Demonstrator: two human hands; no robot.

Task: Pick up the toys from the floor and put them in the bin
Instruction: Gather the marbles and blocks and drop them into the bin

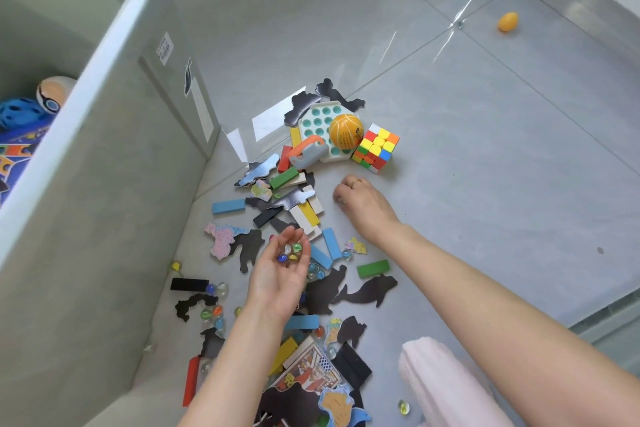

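Cupping a cluster of small coloured glass marbles [290,252] in its upturned palm, the left hand [281,274] hovers over the mess with fingers curled loosely round them. At two o'clock from it the right hand [360,202] reaches palm-down to the floor, fingertips bent and pinching what looks like another marble; a ring shows on one finger.

More loose marbles [213,313] lie at seven o'clock of the left hand among flat painted wooden blocks [228,206] and dark cut-out puzzle pieces [367,291]. At twelve o'clock sit an orange toy basketball [345,131] resting on a white pop-bubble board with teal dimples [320,121], and just beside it a multicoloured twist cube [376,148].

The large pale grey plastic bin [104,156] stands at nine o'clock, already holding a blue perforated ball [19,113]. Everything rests on glossy grey floor tiles [485,184] with thin grout lines and window glare. A small orange egg-shaped toy [508,22] lies well apart at one o'clock. A pink-clad knee [446,388] shows at five o'clock.
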